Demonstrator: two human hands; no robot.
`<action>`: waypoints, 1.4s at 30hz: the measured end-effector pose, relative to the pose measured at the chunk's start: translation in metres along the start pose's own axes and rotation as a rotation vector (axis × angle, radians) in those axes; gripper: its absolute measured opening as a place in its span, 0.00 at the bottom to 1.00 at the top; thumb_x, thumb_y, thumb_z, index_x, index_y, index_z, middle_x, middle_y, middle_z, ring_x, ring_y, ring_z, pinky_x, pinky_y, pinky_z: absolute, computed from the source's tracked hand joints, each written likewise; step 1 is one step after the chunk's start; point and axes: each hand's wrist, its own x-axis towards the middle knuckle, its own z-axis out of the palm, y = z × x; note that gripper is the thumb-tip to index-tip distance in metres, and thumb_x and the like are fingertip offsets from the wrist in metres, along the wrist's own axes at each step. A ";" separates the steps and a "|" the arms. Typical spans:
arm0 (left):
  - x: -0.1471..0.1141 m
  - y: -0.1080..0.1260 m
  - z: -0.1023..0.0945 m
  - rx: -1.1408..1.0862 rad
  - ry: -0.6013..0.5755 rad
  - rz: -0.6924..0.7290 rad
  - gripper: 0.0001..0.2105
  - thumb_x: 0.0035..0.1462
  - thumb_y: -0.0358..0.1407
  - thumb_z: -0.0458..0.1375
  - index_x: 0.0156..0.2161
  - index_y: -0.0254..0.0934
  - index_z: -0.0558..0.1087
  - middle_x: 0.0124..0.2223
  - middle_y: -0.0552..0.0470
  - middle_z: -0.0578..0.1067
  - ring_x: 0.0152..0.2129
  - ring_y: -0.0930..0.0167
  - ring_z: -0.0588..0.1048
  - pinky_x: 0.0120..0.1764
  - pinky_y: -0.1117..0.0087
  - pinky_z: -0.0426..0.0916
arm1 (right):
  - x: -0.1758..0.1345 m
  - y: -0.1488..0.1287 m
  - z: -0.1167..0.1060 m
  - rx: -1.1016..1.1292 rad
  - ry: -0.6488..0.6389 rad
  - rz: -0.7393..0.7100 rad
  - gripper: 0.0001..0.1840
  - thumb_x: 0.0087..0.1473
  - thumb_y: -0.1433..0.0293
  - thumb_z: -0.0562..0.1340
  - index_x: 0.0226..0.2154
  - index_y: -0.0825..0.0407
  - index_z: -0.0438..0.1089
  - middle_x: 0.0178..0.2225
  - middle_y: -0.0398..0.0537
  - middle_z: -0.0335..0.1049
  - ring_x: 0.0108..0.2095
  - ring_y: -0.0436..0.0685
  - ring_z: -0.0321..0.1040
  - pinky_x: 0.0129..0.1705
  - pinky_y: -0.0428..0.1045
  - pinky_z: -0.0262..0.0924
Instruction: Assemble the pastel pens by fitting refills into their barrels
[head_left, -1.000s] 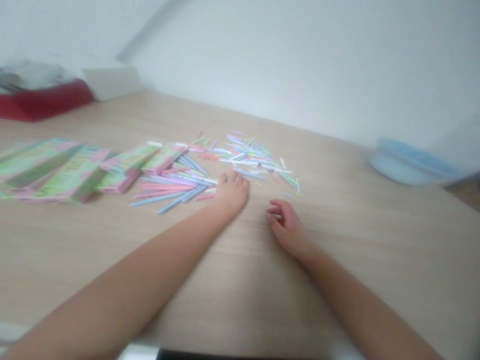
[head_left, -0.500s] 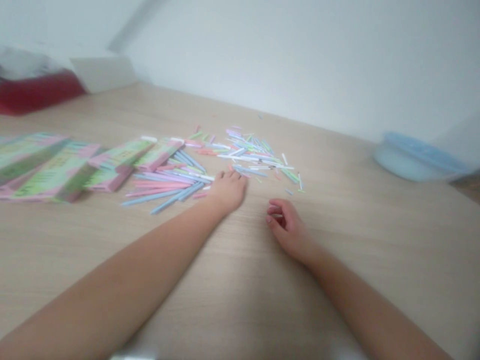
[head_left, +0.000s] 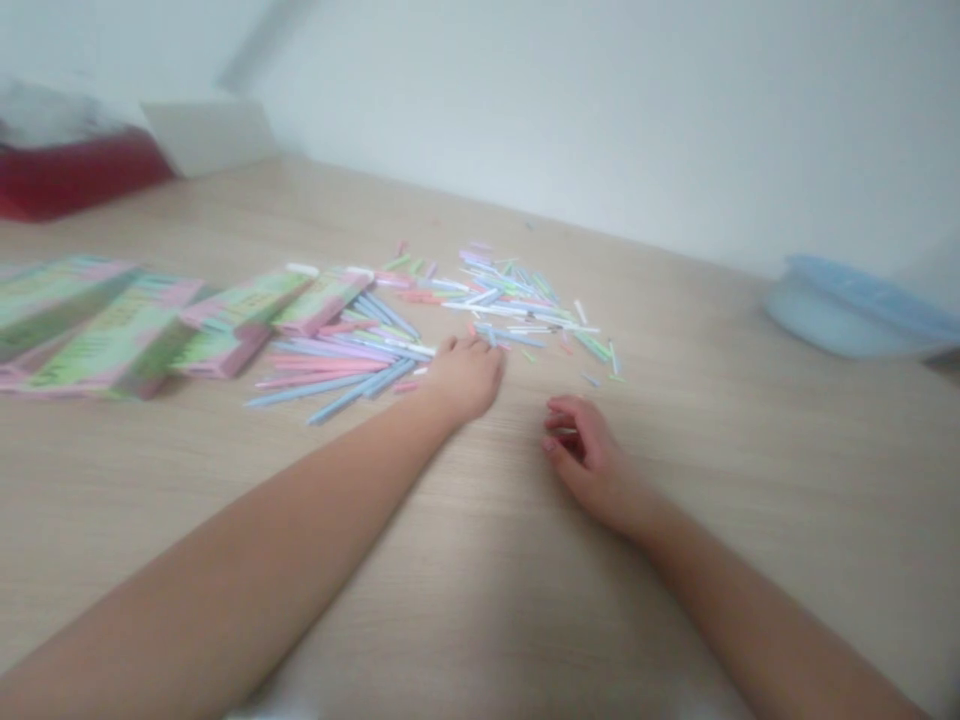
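My left hand (head_left: pixel 469 378) lies palm down on the table, fingers slightly apart, its tips touching the near edge of the scattered short pastel sticks (head_left: pixel 510 295). Whether anything is under its fingers is hidden. Beside its wrist a fan of longer pastel sticks (head_left: pixel 337 365) in blue, pink and purple spreads out, some from the ends of the boxes. My right hand (head_left: pixel 589 450) rests on its side to the right, fingers loosely curled, a gap between thumb and fingers, nothing visible in it.
Several green and pink boxes (head_left: pixel 112 335) lie in a row at the left. A red object (head_left: pixel 82 175) and a pale board (head_left: pixel 214 138) stand at the back left. A light-blue basin (head_left: pixel 847 310) sits at the right, near the white wall (head_left: pixel 600 110).
The view has shifted slightly, so most things appear a little further right. Both hands keep nearly the same pose and place beside the sticks.
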 end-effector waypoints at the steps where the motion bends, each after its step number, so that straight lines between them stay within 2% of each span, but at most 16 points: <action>1: 0.000 0.000 0.000 0.000 -0.002 0.001 0.16 0.71 0.37 0.46 0.52 0.37 0.74 0.54 0.42 0.78 0.56 0.59 0.73 0.59 0.52 0.63 | 0.000 -0.001 0.000 -0.008 0.002 -0.012 0.19 0.67 0.64 0.59 0.58 0.44 0.60 0.57 0.55 0.62 0.50 0.58 0.71 0.50 0.58 0.73; 5: 0.000 0.002 -0.003 -0.006 -0.016 0.009 0.15 0.71 0.35 0.47 0.51 0.37 0.75 0.53 0.43 0.79 0.55 0.58 0.74 0.60 0.51 0.62 | 0.001 -0.001 -0.005 -0.107 0.071 -0.053 0.17 0.67 0.63 0.59 0.56 0.45 0.63 0.56 0.56 0.64 0.51 0.60 0.70 0.49 0.58 0.73; 7: 0.001 0.003 -0.005 -0.009 -0.023 0.011 0.15 0.70 0.35 0.47 0.50 0.38 0.76 0.52 0.44 0.79 0.54 0.59 0.74 0.60 0.51 0.62 | 0.003 0.003 -0.009 -0.249 0.134 -0.078 0.16 0.66 0.62 0.60 0.54 0.46 0.66 0.56 0.57 0.66 0.57 0.63 0.67 0.58 0.63 0.68; 9: 0.001 0.004 -0.007 -0.012 -0.025 0.014 0.14 0.70 0.34 0.48 0.49 0.38 0.76 0.52 0.44 0.80 0.54 0.59 0.75 0.59 0.51 0.62 | 0.004 0.008 -0.011 -0.402 0.158 -0.062 0.19 0.64 0.60 0.61 0.55 0.49 0.67 0.61 0.61 0.63 0.65 0.67 0.58 0.66 0.67 0.56; 11: 0.002 0.005 -0.007 -0.014 -0.024 0.019 0.14 0.69 0.33 0.48 0.49 0.38 0.77 0.52 0.44 0.80 0.53 0.59 0.75 0.59 0.51 0.62 | 0.005 0.014 -0.011 -0.503 0.119 0.024 0.25 0.64 0.56 0.60 0.58 0.51 0.66 0.67 0.64 0.57 0.71 0.70 0.49 0.70 0.69 0.49; 13: 0.002 0.005 -0.007 -0.013 -0.025 0.024 0.14 0.68 0.32 0.49 0.49 0.39 0.77 0.51 0.44 0.80 0.53 0.60 0.75 0.58 0.52 0.63 | 0.006 0.018 -0.009 -0.559 0.041 0.133 0.33 0.65 0.51 0.58 0.64 0.53 0.61 0.72 0.66 0.50 0.74 0.70 0.41 0.71 0.68 0.46; 17: 0.004 0.006 -0.005 -0.013 -0.026 0.027 0.14 0.68 0.32 0.49 0.49 0.39 0.77 0.50 0.45 0.80 0.52 0.61 0.75 0.56 0.55 0.64 | 0.017 0.021 -0.002 -0.640 -0.072 0.225 0.44 0.67 0.46 0.51 0.73 0.58 0.47 0.74 0.71 0.42 0.76 0.72 0.33 0.72 0.68 0.41; 21: 0.005 0.007 -0.006 -0.017 -0.030 0.026 0.14 0.68 0.31 0.49 0.49 0.39 0.77 0.50 0.46 0.79 0.52 0.60 0.75 0.54 0.54 0.65 | 0.049 0.026 -0.001 -0.667 -0.121 0.193 0.45 0.67 0.47 0.50 0.73 0.58 0.46 0.74 0.72 0.41 0.75 0.75 0.38 0.71 0.69 0.42; 24: 0.005 0.008 -0.006 -0.020 -0.031 0.021 0.15 0.69 0.32 0.49 0.53 0.40 0.76 0.51 0.45 0.79 0.52 0.59 0.74 0.53 0.54 0.66 | 0.084 0.035 -0.002 -0.636 -0.108 0.139 0.44 0.66 0.50 0.52 0.73 0.59 0.47 0.75 0.71 0.40 0.74 0.74 0.41 0.71 0.68 0.44; 28: 0.004 0.009 -0.006 -0.016 -0.018 0.019 0.15 0.69 0.33 0.49 0.53 0.39 0.75 0.52 0.45 0.79 0.53 0.58 0.73 0.51 0.55 0.67 | 0.128 0.053 -0.001 -0.552 -0.053 -0.039 0.43 0.64 0.53 0.56 0.72 0.60 0.48 0.74 0.68 0.45 0.74 0.70 0.42 0.72 0.67 0.43; 33: 0.004 0.011 -0.003 -0.010 -0.010 0.009 0.14 0.69 0.32 0.49 0.52 0.40 0.74 0.53 0.45 0.78 0.53 0.59 0.73 0.51 0.56 0.68 | 0.162 0.064 0.002 -0.517 -0.054 -0.219 0.39 0.65 0.54 0.56 0.71 0.56 0.52 0.71 0.66 0.53 0.72 0.69 0.49 0.71 0.66 0.46; 37: 0.004 0.012 -0.001 -0.008 -0.004 0.008 0.15 0.69 0.32 0.48 0.53 0.40 0.75 0.54 0.46 0.78 0.54 0.58 0.72 0.51 0.55 0.68 | 0.183 0.059 0.007 -0.531 -0.088 -0.271 0.35 0.65 0.56 0.57 0.68 0.56 0.59 0.68 0.63 0.61 0.67 0.68 0.57 0.69 0.63 0.51; 42: 0.005 0.012 0.001 -0.001 -0.003 0.006 0.15 0.69 0.33 0.49 0.54 0.39 0.74 0.56 0.44 0.76 0.55 0.58 0.71 0.52 0.53 0.67 | 0.208 0.049 0.018 -0.588 -0.125 -0.278 0.22 0.67 0.60 0.55 0.56 0.51 0.74 0.56 0.58 0.74 0.57 0.65 0.67 0.61 0.61 0.56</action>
